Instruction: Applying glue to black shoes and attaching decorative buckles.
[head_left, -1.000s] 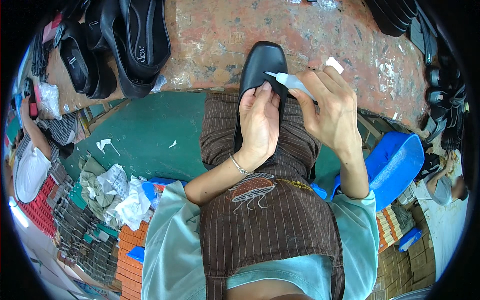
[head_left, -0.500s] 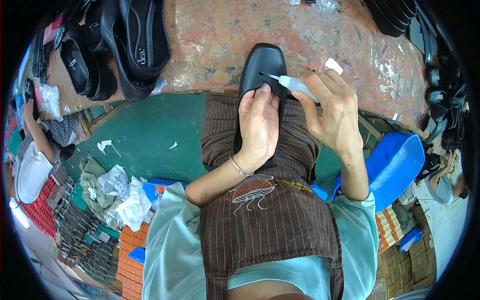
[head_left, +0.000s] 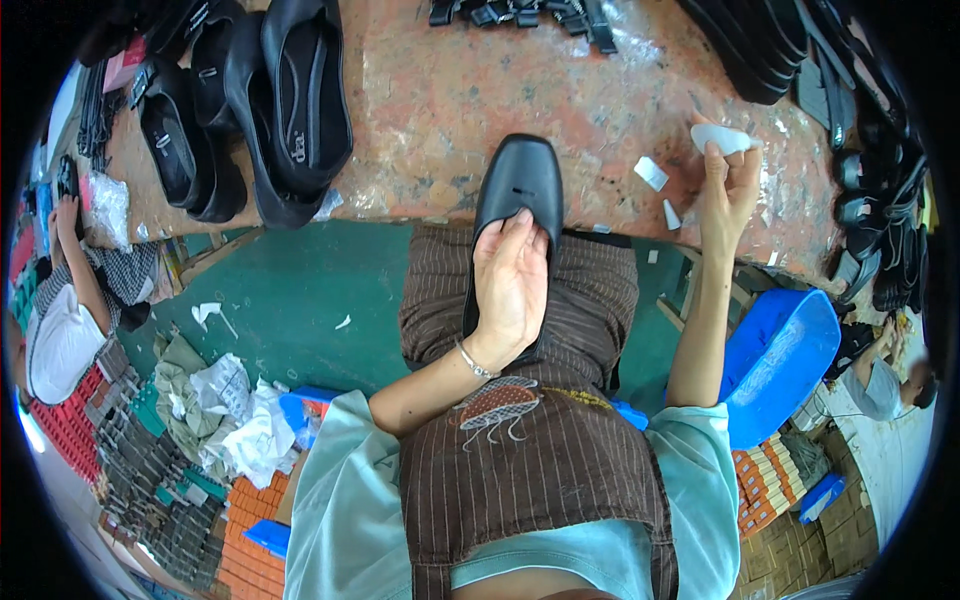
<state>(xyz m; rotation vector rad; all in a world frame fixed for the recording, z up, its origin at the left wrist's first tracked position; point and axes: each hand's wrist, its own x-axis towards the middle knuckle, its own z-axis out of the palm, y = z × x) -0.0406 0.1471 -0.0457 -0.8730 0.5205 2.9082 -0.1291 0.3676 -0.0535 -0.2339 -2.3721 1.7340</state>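
Note:
A black square-toed shoe point(head_left: 521, 172) points away from me over the table's near edge, with a small dark mark on its upper. My left hand point(head_left: 512, 275) grips it at the opening, thumb on top and fingers inside. Out to the right, above the tabletop, my right hand point(head_left: 730, 185) holds a small white squeeze bottle point(head_left: 722, 138) between thumb and fingers. Two white scraps, one a larger piece point(head_left: 651, 173), lie on the table between the shoe and my right hand.
Black shoes point(head_left: 305, 110) stand on the worn table point(head_left: 430, 130) at the left. Black straps with buckles point(head_left: 530, 12) lie at the far edge, more shoe parts point(head_left: 755, 45) at the right. A blue tub point(head_left: 785, 360) sits below right. Other people point(head_left: 70, 330) work at both sides.
My right hand has drawn the squeeze bottle away from the shoe's upper, out to the right and farther over the table. The buckled straps have come into view at the top.

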